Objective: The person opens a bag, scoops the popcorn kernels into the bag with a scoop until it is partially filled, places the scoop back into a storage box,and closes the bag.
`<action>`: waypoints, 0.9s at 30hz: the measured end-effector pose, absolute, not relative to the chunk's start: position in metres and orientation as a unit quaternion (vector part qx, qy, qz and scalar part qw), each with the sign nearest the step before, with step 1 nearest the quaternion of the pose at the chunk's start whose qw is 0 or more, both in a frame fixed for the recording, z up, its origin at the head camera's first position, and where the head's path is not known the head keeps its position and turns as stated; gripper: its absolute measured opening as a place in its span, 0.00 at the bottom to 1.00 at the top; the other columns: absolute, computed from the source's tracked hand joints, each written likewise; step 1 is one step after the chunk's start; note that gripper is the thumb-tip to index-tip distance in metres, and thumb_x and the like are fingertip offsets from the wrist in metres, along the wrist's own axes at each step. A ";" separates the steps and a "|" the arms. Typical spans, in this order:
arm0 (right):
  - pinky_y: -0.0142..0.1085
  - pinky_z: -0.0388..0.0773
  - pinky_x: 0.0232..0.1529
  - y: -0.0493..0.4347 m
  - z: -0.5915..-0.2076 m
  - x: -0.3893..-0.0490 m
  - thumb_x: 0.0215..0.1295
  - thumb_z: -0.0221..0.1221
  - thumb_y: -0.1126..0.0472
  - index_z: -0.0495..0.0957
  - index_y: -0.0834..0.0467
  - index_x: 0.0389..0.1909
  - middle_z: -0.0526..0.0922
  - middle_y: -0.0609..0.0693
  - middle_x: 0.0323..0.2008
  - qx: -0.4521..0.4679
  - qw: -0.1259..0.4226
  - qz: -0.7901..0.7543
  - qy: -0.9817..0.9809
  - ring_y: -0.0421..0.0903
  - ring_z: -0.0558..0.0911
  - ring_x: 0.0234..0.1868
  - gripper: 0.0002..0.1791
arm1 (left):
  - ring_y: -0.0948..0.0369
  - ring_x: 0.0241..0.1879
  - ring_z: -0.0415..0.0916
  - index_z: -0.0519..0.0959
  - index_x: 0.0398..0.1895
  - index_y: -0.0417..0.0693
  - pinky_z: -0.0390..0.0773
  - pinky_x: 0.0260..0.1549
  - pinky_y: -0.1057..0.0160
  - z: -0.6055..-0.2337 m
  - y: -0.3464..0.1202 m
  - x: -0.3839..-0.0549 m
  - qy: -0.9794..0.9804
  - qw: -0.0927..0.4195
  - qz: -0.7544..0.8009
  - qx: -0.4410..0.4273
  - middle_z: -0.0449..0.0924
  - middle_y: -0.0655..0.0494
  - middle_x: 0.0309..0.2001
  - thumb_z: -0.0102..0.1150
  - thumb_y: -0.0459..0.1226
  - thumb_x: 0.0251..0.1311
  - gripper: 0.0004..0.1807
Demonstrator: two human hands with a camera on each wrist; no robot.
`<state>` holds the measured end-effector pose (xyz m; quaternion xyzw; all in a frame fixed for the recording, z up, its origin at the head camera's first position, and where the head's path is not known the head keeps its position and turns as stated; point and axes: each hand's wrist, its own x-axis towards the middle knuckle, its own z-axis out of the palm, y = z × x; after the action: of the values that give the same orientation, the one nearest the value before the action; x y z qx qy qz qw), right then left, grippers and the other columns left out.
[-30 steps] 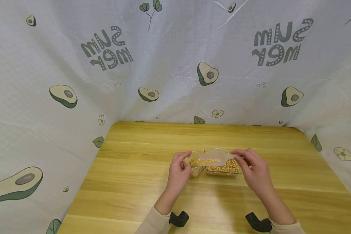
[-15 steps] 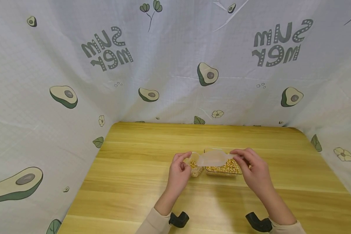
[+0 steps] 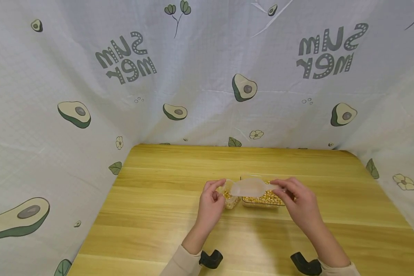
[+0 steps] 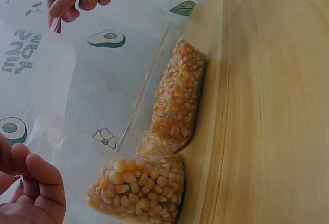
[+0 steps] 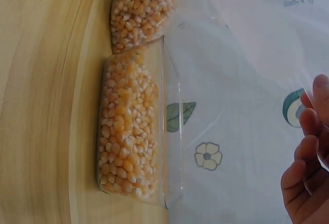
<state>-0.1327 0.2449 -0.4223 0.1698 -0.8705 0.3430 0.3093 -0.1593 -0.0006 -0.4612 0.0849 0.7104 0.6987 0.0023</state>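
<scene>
My left hand pinches the upper rim of a clear plastic bag, which stands on the table with corn kernels filling its lower part. My right hand holds the handle of a translucent white scoop between thumb and fingers. The scoop lies nearly level, its front lip over the bag's mouth, and no kernels show in it. Behind and below the scoop, right beside the bag, a rectangular glass container holds more corn kernels, with its upper walls rising above them.
The wooden table extends around the bag and container. A white curtain printed with avocados hangs along the back and sides. Black curved pieces sit at both wrists, the left one and the right one.
Kernels lying in the scoop a second ago have gone from it by half a second ago. The scoop has since shifted slightly left with the right hand; the left hand stays put.
</scene>
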 end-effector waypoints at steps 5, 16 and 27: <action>0.21 0.62 0.21 0.246 -0.426 -0.132 0.49 0.69 0.77 0.87 0.54 0.42 0.77 0.42 0.28 0.165 0.311 0.347 -0.869 0.29 0.64 0.20 0.21 | 0.71 0.20 0.58 0.76 0.64 0.40 0.62 0.18 0.76 -0.461 0.000 -0.159 0.711 0.002 0.698 0.082 0.71 0.47 0.57 0.45 0.21 0.59 0.28; 0.23 0.64 0.23 0.251 -0.433 -0.131 0.57 0.66 0.74 0.87 0.54 0.41 0.78 0.38 0.31 0.117 0.286 0.382 -0.871 0.31 0.68 0.23 0.14 | 0.71 0.19 0.57 0.75 0.64 0.40 0.62 0.18 0.76 -0.460 -0.001 -0.159 0.708 0.004 0.701 0.082 0.71 0.47 0.57 0.45 0.21 0.59 0.28; 0.29 0.70 0.27 0.262 -0.441 -0.129 0.68 0.60 0.64 0.84 0.62 0.48 0.77 0.36 0.31 0.000 0.212 0.504 -0.837 0.36 0.71 0.27 0.11 | 0.71 0.20 0.59 0.77 0.63 0.40 0.64 0.18 0.76 -0.459 0.000 -0.159 0.711 -0.005 0.698 0.078 0.71 0.46 0.55 0.46 0.20 0.58 0.28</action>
<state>-0.1291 0.2618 -0.4412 -0.0001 -0.8371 0.5043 0.2119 -0.1594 -0.0002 -0.4592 0.0776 0.7114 0.6985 -0.0053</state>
